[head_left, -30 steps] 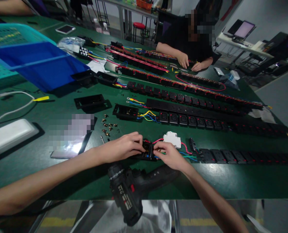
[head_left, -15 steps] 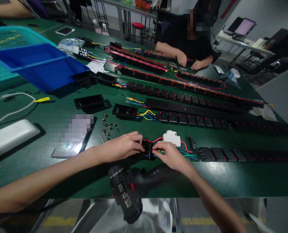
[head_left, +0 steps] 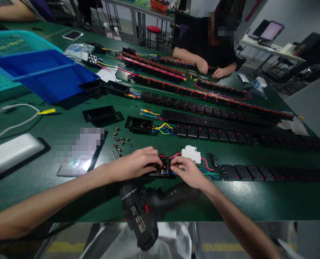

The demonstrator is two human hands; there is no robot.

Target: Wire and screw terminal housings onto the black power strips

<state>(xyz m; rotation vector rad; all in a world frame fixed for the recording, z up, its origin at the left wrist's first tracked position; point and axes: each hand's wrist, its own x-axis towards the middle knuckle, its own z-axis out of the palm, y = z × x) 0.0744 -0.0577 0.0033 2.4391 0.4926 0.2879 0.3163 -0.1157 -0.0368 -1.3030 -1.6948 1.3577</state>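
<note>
A small black junction box (head_left: 164, 169) lies on the green table in front of me, with brass-coloured screws and wires inside. My left hand (head_left: 145, 163) bends over its left side, thumb and fingers closed on the box, fingertips reaching inside. At the box's right end my right hand (head_left: 186, 169) pinches the wires coming out. Those blue and green wires (head_left: 210, 172) run on to a black socket strip (head_left: 246, 172). Behind my right hand, a white circuit breaker (head_left: 191, 154) sits on red wires. A black cordless drill (head_left: 146, 212) lies close in front, partly past the table edge.
Loose brass screws (head_left: 119, 139) and a screwdriver tip lie left of the box. A phone (head_left: 80, 154), a white power strip (head_left: 13, 154) and a blue bin (head_left: 49, 77) stand left. Several socket strips (head_left: 203, 131) stretch behind. A co-worker (head_left: 203, 54) sits across the table.
The box has turned or tilted so its inside shows more. My left fingers have spread slightly, and my right fingertips have shifted a little to the right.
</note>
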